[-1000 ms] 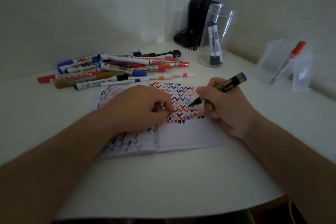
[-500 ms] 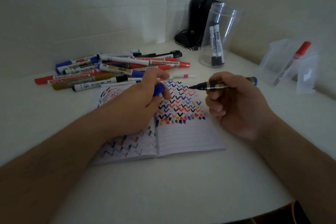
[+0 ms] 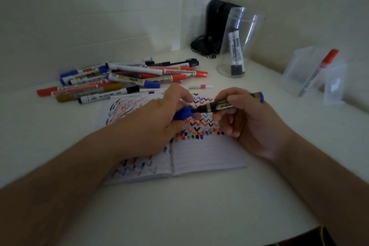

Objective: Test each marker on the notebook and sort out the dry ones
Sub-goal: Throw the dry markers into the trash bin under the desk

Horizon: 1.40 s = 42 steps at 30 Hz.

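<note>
An open lined notebook [image 3: 207, 156] lies on the white table, its pages covered in coloured zigzag test marks. Above it my right hand [image 3: 249, 122] grips a black and gold marker [image 3: 221, 106] with a blue end, held level, tip pointing left. My left hand [image 3: 157, 122] holds the blue cap [image 3: 184, 113] right at the marker's tip; the tip meets the cap's mouth. A pile of several markers [image 3: 127, 80] lies behind the notebook to the left. A clear cup [image 3: 239, 44] at the back holds two black-capped markers [image 3: 235, 54].
A black device with a cable [image 3: 213, 30] stands in the back corner. At the right, a clear plastic holder [image 3: 311, 72] carries a red-capped pen [image 3: 319, 72]. Walls close in behind and to the right. The table's front edge curves at the lower right.
The marker has lifted off the page and turned level. My left hand left the notebook and brought the blue cap up to the marker's tip.
</note>
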Each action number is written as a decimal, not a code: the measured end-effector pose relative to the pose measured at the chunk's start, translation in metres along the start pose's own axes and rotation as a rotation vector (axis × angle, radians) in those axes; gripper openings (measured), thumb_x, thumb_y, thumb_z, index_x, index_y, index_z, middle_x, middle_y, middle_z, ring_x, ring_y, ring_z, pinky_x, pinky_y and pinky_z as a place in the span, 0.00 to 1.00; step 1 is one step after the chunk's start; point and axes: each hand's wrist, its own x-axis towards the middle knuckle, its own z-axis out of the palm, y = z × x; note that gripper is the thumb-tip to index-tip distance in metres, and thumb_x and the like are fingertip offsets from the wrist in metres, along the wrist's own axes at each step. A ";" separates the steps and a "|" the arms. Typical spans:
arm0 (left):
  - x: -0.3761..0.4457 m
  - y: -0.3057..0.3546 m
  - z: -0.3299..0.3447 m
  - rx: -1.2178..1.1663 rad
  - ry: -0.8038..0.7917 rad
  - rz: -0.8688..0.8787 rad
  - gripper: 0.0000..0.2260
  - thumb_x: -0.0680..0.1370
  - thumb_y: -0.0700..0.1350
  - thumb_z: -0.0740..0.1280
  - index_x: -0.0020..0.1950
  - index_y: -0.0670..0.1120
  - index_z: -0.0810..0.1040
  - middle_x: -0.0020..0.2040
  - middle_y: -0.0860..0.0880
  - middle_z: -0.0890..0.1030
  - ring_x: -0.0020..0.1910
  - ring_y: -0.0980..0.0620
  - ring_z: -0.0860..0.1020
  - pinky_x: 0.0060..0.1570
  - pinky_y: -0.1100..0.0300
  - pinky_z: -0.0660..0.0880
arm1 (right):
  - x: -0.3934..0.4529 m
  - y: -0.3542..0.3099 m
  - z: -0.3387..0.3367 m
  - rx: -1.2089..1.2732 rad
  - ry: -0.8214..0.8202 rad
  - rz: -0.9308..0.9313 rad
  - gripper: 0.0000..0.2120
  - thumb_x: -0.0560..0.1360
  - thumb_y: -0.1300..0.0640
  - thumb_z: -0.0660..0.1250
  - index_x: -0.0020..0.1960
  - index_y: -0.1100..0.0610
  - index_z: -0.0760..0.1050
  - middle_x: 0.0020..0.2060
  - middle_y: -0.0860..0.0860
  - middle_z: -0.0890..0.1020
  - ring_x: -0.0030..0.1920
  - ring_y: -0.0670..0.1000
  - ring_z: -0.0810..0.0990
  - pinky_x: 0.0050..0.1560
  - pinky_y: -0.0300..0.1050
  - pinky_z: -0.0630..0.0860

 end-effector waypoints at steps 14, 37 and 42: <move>0.004 -0.005 0.002 0.047 0.100 0.049 0.08 0.84 0.54 0.62 0.59 0.68 0.69 0.44 0.64 0.80 0.43 0.62 0.78 0.37 0.70 0.71 | -0.003 -0.003 0.002 -0.044 0.012 -0.050 0.06 0.75 0.56 0.74 0.50 0.57 0.83 0.38 0.58 0.86 0.28 0.53 0.75 0.26 0.38 0.68; 0.011 -0.027 0.007 0.172 0.012 0.147 0.21 0.73 0.75 0.54 0.64 0.76 0.71 0.60 0.73 0.73 0.61 0.74 0.68 0.57 0.73 0.68 | -0.005 -0.205 -0.156 -0.931 1.041 -0.595 0.17 0.74 0.50 0.75 0.58 0.47 0.71 0.47 0.49 0.80 0.42 0.56 0.82 0.46 0.56 0.82; 0.013 -0.032 0.007 0.109 0.020 0.135 0.30 0.65 0.85 0.44 0.62 0.82 0.69 0.60 0.74 0.73 0.61 0.73 0.70 0.57 0.71 0.69 | 0.011 -0.179 -0.187 -1.369 0.869 -0.279 0.19 0.76 0.55 0.73 0.62 0.51 0.69 0.49 0.51 0.80 0.44 0.58 0.78 0.46 0.45 0.69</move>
